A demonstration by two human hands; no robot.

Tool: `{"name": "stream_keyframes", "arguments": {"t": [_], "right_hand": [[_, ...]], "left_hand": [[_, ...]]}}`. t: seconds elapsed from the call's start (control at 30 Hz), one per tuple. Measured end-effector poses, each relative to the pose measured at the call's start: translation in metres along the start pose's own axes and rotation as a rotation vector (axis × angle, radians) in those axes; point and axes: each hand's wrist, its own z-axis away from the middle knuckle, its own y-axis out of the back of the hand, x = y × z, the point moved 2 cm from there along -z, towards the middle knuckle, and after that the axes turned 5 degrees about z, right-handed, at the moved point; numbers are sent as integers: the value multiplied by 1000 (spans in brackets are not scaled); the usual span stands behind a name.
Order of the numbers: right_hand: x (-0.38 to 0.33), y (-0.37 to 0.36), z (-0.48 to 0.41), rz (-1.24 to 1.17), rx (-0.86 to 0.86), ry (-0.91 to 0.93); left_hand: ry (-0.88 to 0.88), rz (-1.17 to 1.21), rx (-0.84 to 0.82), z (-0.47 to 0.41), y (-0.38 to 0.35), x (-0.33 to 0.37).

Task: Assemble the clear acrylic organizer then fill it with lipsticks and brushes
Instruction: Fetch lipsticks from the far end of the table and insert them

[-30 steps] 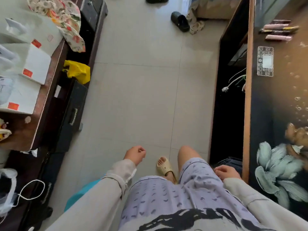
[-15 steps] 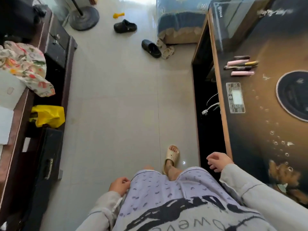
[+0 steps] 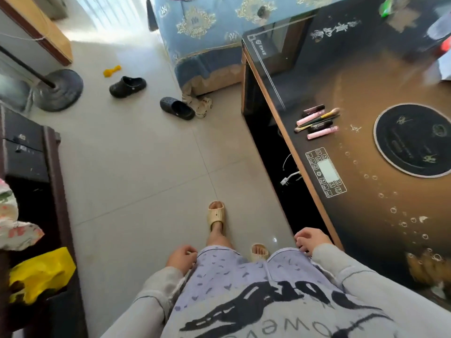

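— Left hand (image 3: 181, 258)?
— Loosely curled, empty, down by the hip, well apart from the glass-topped table (image 3: 361, 215) and on the floor side of it.
— And the right hand (image 3: 311, 241)?
— Also loosely curled, fingers bent, holding nothing; hanging just beside the table's near wooden edge, apparently not touching it.
— Lipsticks and brushes (image 3: 317, 121)?
— Lying in a small bunch flat on the table, close to its floor-side edge, well apart from both hands. Pink tubes, dark tubes, a couple of brushes with bristles pointing different ways.
— Anything else on that table?
— Round dark hob ring (image 3: 412, 140) deeper in from the bunch; printed control panel (image 3: 325, 172) along the edge, between the bunch and the right hand.
— Acrylic organizer?
— Can't make one out anywhere.
— Off the table?
— Two dark clogs (image 3: 177, 108) on the tiled floor beyond the table's far corner, feet in beige slippers (image 3: 216, 214) on the tiles beside the table's near end.
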Motion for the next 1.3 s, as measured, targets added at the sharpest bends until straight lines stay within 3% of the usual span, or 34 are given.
{"name": "stream_keyframes", "arguments": {"t": [0.23, 0.47, 0.73, 0.87, 1.07, 1.3], "right_hand": [[-34, -19, -6, -183, 82, -189], [-76, -20, -7, -370, 188, -321], [-99, 8, -39, -511, 115, -402], [-100, 41, -64, -718, 144, -427], [-99, 72, -80, -733, 139, -445], [-100, 86, -85, -812, 138, -491]], "left_hand": [[-257, -335, -4, -57, 92, 121], [-267, -470, -61, -101, 134, 200], [-264, -809, -165, -130, 105, 261], [-281, -936, -198, -140, 86, 306], [-350, -799, -174, -154, 50, 384], [-474, -970, -245, -145, -3, 458]]}}
